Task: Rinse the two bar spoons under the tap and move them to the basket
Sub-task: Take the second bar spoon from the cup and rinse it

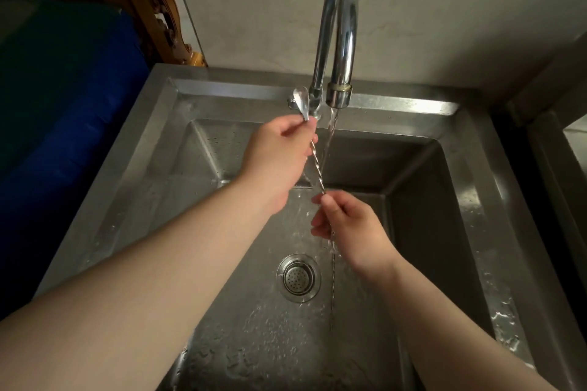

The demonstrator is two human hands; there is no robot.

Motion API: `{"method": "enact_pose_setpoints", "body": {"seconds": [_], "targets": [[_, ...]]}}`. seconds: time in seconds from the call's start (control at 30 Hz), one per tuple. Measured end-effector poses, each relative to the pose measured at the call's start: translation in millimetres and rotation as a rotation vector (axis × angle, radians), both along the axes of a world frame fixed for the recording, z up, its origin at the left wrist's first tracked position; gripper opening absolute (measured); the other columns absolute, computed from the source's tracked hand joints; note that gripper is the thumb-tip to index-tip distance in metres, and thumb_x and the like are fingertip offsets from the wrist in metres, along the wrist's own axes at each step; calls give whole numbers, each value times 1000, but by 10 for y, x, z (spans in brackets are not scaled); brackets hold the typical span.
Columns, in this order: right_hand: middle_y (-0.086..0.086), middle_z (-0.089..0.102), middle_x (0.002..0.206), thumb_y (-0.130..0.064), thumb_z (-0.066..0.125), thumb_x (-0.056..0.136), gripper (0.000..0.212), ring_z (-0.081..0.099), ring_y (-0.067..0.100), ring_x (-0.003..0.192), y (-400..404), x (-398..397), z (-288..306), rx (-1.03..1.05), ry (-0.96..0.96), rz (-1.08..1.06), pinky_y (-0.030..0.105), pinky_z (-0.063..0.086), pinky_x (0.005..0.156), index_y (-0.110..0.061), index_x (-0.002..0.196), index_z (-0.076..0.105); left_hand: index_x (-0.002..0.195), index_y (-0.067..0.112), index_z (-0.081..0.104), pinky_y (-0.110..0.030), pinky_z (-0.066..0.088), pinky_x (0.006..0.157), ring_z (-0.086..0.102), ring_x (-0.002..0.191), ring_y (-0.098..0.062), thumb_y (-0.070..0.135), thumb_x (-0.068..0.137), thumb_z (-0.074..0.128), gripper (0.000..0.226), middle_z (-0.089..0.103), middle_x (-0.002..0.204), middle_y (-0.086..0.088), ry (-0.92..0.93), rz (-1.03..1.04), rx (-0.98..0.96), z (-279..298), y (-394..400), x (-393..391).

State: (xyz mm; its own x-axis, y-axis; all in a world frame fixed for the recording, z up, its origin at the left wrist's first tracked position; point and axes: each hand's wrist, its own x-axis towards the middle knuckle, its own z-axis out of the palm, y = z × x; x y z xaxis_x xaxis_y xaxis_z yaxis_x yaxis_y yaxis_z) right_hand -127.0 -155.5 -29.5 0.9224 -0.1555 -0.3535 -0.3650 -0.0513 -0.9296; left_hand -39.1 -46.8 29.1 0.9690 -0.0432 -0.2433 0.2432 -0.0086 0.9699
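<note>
While water runs from the tap (338, 41), my left grip (279, 155) is pinched on a bar spoon (317, 168) just below its bowl, thumb and fingertips closed around the neck. Bowl stands up past the fingers, close beside the tap's base. From that grip the twisted stem slants down and toward me to my right grip (346, 225), which is clenched around the stem lower along its length. Stem section between the two grips is bare and lies right alongside the water stream (330, 133); stream falls just to the right of the left grip and meets the stem near the right grip's fingertips. Below the right grip a thin twisted length hangs on toward me, over the basin floor. I cannot tell whether that is the same spoon or a second one.

Both grips are held above the steel sink (476, 200), not touching its walls. Drain strainer (298, 278) sits below and slightly left of the right grip. Sink floor and rim are wet with droplets. Left of the left forearm, beyond the sink rim, a blue surface (63, 105); carved wood (158, 9) behind it.
</note>
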Motion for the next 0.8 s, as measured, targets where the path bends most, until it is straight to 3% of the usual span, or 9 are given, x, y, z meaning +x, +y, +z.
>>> {"method": "enact_pose_setpoints", "body": {"seconds": [0.1,0.17,0.33,0.43,0.6,0.7,0.8], "targets": [[-5,64,65,-21,46,103,24,56,7,52,-32,-62,-19,-49,-45,15,18,45,52,-21,96,69,88,25,70,-26,47,60,59,69,-11,23,92,63,9,70,79,2,40,-171,67,-80,-52,-129],[-6,64,63,-22,47,103,24,53,5,47,-35,-63,-16,-54,-71,21,13,41,47,-22,97,70,88,22,70,-19,48,51,62,64,-7,20,94,61,11,71,78,0,47,-163,55,-112,-68,-177],[-2,64,63,-22,57,99,18,56,9,49,-172,-73,-57,-80,-65,-84,23,47,51,-23,88,72,85,20,67,-18,53,58,68,72,-11,16,96,60,13,73,77,2,205,154,-243,-86,-48,-37],[-3,71,64,-19,66,93,10,62,7,50,-292,-67,-11,-79,-137,-201,20,47,46,-21,87,74,84,14,65,-20,56,60,70,68,-11,13,95,61,12,73,77,-1,233,280,-334,-141,-41,-23],[2,76,75,-17,73,88,12,74,16,64,-296,80,241,114,-220,-298,21,54,54,-24,79,75,79,6,61,-19,58,55,69,58,-9,5,92,64,13,69,76,-6,414,463,-458,-294,-29,-2],[3,74,74,-12,74,87,3,74,18,67,-176,192,351,165,-262,-298,24,58,61,-14,85,74,83,1,62,-21,56,46,69,52,-11,1,90,66,8,71,69,-9,557,498,-479,-471,-52,-31],[4,70,69,-6,72,87,5,68,12,62,-28,336,423,144,-261,-279,29,58,65,-8,84,70,84,2,62,-20,51,36,63,37,-11,2,91,63,8,68,54,-9,712,365,-512,-658,-138,-118]]}}
